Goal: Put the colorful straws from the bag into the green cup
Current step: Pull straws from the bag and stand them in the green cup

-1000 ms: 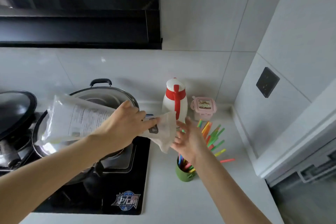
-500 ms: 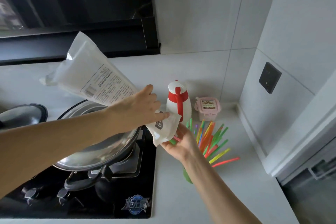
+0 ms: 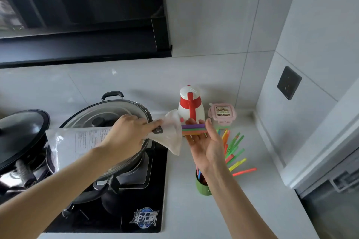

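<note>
A few colorful straws (image 3: 193, 129), purple, green and orange, lay side by side across the fingers of the right hand (image 3: 204, 142), which was spread open, palm up, just at the mouth of the bag (image 3: 167, 132); it seemed cupped there to catch what slid out. The left hand (image 3: 126, 135) was closed around the clear plastic bag near its opening, holding it roughly level over the glass-lidded pot (image 3: 108, 114), probably so the straws would come out a few at a time rather than spill. The bag carried a white label of small print, too fine to read, and a dark tab near the mouth that was equally illegible. Below the right wrist stood the green cup (image 3: 203, 186) on the pale surface (image 3: 194, 215), already holding many straws that fanned out to the right behind the arm (image 3: 236, 151); the task therefore looked well advanced, with this handful still to be dropped in. Behind stood a white and red jug (image 3: 191, 105) and a small pink lidded box (image 3: 222, 112) whose picture label was unreadable. The black gas hob (image 3: 136, 209) bore a blue emblem with Chinese characters at its front edge. A second dark lidded pan (image 3: 21, 134) sat at far left, and a dark wall socket (image 3: 289, 82) was set on the right-hand wall.
</note>
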`<state>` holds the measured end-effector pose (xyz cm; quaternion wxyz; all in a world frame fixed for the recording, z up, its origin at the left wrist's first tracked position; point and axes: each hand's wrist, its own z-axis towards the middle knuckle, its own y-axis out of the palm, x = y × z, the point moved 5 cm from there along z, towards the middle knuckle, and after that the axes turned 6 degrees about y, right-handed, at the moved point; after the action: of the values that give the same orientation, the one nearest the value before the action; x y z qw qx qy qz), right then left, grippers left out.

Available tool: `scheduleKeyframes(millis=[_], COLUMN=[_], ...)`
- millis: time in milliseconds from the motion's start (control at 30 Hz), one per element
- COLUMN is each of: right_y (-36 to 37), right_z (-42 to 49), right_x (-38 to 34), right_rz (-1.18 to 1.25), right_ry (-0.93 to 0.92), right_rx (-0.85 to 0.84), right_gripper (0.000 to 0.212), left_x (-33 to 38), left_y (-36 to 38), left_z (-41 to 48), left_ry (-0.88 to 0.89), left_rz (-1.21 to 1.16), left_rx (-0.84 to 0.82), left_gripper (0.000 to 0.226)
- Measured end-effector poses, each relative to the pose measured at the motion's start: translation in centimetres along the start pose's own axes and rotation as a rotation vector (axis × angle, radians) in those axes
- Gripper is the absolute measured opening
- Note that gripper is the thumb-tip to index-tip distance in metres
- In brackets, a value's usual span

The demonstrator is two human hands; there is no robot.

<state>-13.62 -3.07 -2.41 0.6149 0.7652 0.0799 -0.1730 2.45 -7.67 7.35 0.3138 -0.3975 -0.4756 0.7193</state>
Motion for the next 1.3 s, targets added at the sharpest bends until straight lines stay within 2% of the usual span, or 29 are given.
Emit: scheduleKeyframes(millis=[100,200,333,467,700,933,1067,1300], right_y=[1.1,2.1,2.3,2.6,1.9,0.7,0.7,-1.6], right_z=[0.0,0.1,0.4,1.0,0.9,-3.5,-5.2,-2.4], right_x=[0.2,0.7,0.5,-0.8,-7.6,-16.9,-17.1,-6.8], right_rz=[-0.026,-0.055,-0.215,-0.199,0.048,-0.064,-0.276,-0.873], right_ry=[-0.020,0.069,0.071,-0.067,-0.311,-0.614,-0.734,-0.637], right_rx=[-0.052,-0.077,0.038,0.088,0.197,0.317,0.296,0.225], right_gripper=[0.035,0.039,0.039,0.032,0.045,0.049,0.049,0.045], left_x=[0.6,1.2,1.2,1.5,0.7,-0.1,-0.5,-0.2], left_y=[0.2,0.5,0.9,1.2,1.5,2.3,2.7,3.7], left_z=[0.0,-0.1,-0.6,-1.3,-2.8,-4.4,-4.8,-4.5], left_ry=[-0.044,-0.052,-0.106,-0.146,-0.183,-0.197,-0.204,-0.179], left_rz=[-0.137,-0.205,-0.239,-0.293,-0.292,-0.220,-0.186,-0.161], left_rx=[0.051,0.079,0.100,0.098,0.057,-0.014,-0.031,-0.056], left_gripper=[0.065,0.064,0.067,0.066,0.067,0.074,0.073,0.073])
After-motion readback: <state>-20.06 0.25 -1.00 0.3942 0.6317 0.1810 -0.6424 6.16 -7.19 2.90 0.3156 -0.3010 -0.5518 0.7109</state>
